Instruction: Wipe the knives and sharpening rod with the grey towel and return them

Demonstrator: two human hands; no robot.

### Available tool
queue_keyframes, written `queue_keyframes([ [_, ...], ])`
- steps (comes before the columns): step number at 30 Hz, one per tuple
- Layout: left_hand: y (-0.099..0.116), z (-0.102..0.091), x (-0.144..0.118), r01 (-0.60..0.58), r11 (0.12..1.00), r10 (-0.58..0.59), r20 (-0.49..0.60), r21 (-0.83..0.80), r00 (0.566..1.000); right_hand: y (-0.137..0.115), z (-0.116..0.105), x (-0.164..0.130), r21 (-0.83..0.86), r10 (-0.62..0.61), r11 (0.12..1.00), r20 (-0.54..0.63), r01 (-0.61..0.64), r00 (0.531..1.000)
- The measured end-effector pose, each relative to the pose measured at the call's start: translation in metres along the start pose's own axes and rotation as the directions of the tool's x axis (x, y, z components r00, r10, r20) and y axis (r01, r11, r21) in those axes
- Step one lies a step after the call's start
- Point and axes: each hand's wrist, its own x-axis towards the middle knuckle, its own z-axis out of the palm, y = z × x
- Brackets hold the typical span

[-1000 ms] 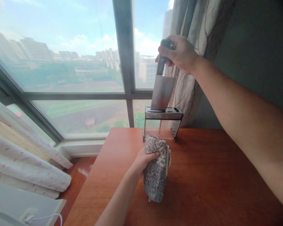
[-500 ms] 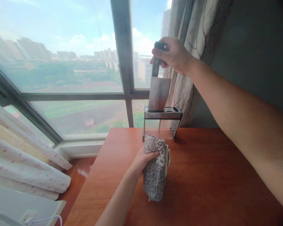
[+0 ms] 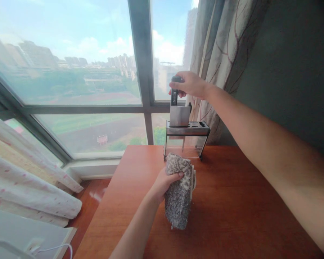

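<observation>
My right hand (image 3: 190, 85) grips the dark handle of a cleaver (image 3: 179, 116), whose broad steel blade stands upright and is sunk most of the way into a slot of the knife holder (image 3: 186, 141). The holder has a metal top and clear walls and stands at the far edge of the wooden table (image 3: 232, 208). My left hand (image 3: 162, 184) holds a folded grey speckled cloth (image 3: 178, 196) upright, its lower end resting on the table in front of the holder.
A large window (image 3: 70, 72) fills the back, with a patterned curtain (image 3: 221, 46) at the right behind the holder. A pale curtain (image 3: 29, 187) bunches at the lower left. A white surface with a cable (image 3: 37, 244) lies in the bottom left corner.
My right hand has lowered the cleaver from above the holder down into its slot, so less blade shows. The left hand and the cloth have stayed in place.
</observation>
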Motion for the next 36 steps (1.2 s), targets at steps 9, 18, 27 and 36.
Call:
queue_keyframes([
  [9, 0.002, 0.001, -0.001, -0.003, 1.0, 0.003, 0.016, 0.001, 1.0, 0.019, 0.021, -0.009, -0.025, 0.205, 0.979, 0.075, -0.204, 0.976],
  [18, 0.004, 0.001, -0.002, 0.027, 1.0, -0.027, 0.027, 0.0, 0.999, 0.037, 0.031, -0.019, -0.031, 0.256, 0.967, 0.137, -0.254, 0.957],
  [27, 0.004, 0.001, -0.001, 0.035, 0.999, -0.035, 0.028, 0.002, 0.999, 0.051, 0.046, -0.03, -0.041, 0.333, 0.943, 0.143, -0.33, 0.932],
  [36, -0.002, -0.004, 0.0, 0.032, 0.999, -0.031, 0.041, -0.038, 0.999, 0.043, 0.046, -0.037, -0.05, 0.329, 0.944, 0.148, -0.325, 0.933],
])
